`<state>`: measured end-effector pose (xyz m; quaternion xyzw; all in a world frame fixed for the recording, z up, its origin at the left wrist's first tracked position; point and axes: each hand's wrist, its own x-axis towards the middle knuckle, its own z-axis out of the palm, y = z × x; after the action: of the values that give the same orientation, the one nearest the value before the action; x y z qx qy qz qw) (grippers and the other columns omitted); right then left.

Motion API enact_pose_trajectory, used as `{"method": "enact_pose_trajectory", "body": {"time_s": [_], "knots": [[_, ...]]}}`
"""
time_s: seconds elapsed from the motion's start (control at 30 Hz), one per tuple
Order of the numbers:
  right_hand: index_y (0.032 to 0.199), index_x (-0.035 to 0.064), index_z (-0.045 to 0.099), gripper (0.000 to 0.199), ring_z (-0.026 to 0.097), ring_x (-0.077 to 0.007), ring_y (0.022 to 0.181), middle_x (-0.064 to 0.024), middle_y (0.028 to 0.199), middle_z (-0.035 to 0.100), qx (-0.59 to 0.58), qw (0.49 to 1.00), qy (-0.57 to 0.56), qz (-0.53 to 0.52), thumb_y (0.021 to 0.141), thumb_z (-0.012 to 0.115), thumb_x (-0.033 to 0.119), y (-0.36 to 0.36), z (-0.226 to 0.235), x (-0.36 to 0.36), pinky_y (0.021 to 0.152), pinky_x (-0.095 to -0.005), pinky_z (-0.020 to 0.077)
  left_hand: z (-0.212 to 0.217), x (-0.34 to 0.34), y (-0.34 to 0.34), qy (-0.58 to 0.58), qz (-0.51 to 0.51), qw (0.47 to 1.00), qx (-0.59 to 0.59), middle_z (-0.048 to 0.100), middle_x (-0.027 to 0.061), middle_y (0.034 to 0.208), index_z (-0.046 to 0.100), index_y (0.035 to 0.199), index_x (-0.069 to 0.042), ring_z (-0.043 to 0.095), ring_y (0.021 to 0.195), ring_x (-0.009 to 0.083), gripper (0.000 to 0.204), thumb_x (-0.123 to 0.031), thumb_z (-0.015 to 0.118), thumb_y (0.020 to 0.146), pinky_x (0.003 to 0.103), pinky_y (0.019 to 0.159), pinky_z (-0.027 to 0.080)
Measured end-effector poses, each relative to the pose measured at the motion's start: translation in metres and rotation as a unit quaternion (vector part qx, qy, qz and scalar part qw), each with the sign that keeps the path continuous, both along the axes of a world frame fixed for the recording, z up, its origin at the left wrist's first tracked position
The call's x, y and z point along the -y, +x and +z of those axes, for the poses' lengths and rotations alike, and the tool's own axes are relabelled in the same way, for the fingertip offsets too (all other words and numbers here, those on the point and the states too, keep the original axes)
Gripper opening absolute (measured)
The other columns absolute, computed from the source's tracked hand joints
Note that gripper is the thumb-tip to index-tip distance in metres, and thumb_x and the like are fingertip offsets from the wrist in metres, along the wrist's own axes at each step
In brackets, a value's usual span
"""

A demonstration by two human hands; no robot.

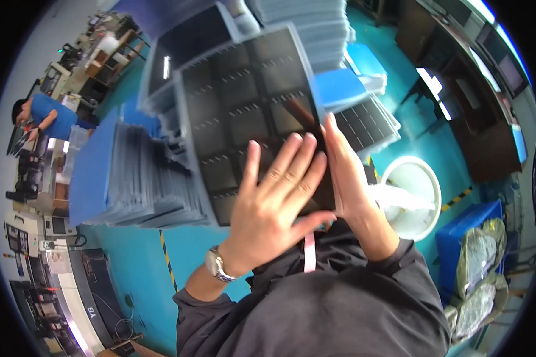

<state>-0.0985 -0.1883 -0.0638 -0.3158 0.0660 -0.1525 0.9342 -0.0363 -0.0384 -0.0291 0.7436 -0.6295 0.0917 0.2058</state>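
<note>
A dark tray (220,119) with a grid of shallow square pockets and a pale rim is in front of me, slightly blurred and turned at an angle. My left hand (271,202), with a metal watch (218,265) on its wrist, lies flat over the tray's near part, fingers spread and thumb pointing right. Along the tray's right edge, my right hand (352,184) stands on its side with straight fingers, palm against the rim. Its thumb is hidden. What supports the tray underneath cannot be seen.
Stacks of thin trays, some blue-topped (95,166), stand left and behind (304,35). Another dark tray (190,41) leans beyond mine. At right are a white bucket (438,196), a blue crate (452,238) by plastic bags (479,262), and a brown desk. A person (50,116) works far left.
</note>
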Motion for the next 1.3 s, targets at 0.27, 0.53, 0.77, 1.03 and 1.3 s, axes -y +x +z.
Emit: {"method": "enact_pose_trajectory", "body": {"time_s": [0.27, 0.53, 0.77, 1.03, 1.3], "knots": [[0.145, 0.0103, 0.056, 0.052, 0.064, -0.0167, 0.121, -0.0056, 0.134, 0.065, -0.124, 0.988, -0.076, -0.048, 0.112, 0.042, 0.047, 0.003, 0.008, -0.002, 0.103, -0.035, 0.0545, -0.006, 0.001, 0.005, -0.019, 0.008, 0.999, -0.026, 0.05, 0.0184, 0.157, 0.062, 0.143, -0.003, 0.041, 0.15, 0.0338, 0.083, -0.04, 0.086, 0.073, 0.062, 0.124, 0.016], [0.154, 0.0129, 0.05, 0.059, 0.051, -0.0164, 0.136, -0.0066, 0.152, 0.052, -0.016, 1.0, 0.01, -0.013, 0.11, 0.045, 0.052, -0.003, -0.004, 0.007, 0.115, -0.0339, 0.0422, -0.003, 0.007, 0.009, -0.016, -0.024, 0.999, -0.026, 0.052, 0.0185, 0.155, 0.066, 0.138, -0.005, 0.043, 0.149, 0.0352, 0.059, -0.034, 0.077, 0.088, 0.06, 0.124, 0.019], [0.133, -0.0004, 0.066, 0.042, 0.063, -0.0111, 0.112, -0.0048, 0.124, 0.069, -0.1, 0.891, -0.169, -0.41, 0.105, 0.063, 0.031, -0.062, -0.076, 0.133, 0.103, -0.0264, 0.0457, -0.093, -0.067, 0.021, -0.23, -0.003, 0.973, 0.015, 0.07, 0.0059, 0.11, 0.07, 0.107, -0.01, 0.066, 0.102, 0.0264, 0.019, -0.013, 0.069, 0.088, 0.045, 0.094, 0.05], [0.107, 0.0064, 0.058, 0.02, 0.06, -0.0115, 0.085, -0.0015, 0.093, 0.063, -0.144, 0.899, -0.123, -0.394, 0.11, 0.054, 0.026, -0.064, -0.249, 0.222, 0.079, -0.0268, 0.0495, -0.248, -0.088, 0.085, 0.145, 0.179, 0.973, 0.005, 0.038, 0.0095, 0.163, 0.042, 0.156, -0.012, 0.036, 0.149, 0.03, 0.108, -0.038, 0.093, 0.064, 0.052, 0.124, 0.03], [0.087, -0.0006, 0.066, 0.032, 0.066, -0.0221, 0.06, -0.0101, 0.069, 0.066, -0.496, 0.754, -0.374, -0.212, 0.101, 0.065, 0.029, -0.065, -0.341, 0.194, 0.059, -0.0356, 0.0539, -0.2, -0.127, 0.055, 0.136, 0.242, 0.959, 0.056, 0.045, 0.0106, 0.157, 0.049, 0.15, -0.01, 0.043, 0.145, 0.0305, 0.1, -0.027, 0.093, 0.061, 0.052, 0.12, 0.034]]}}
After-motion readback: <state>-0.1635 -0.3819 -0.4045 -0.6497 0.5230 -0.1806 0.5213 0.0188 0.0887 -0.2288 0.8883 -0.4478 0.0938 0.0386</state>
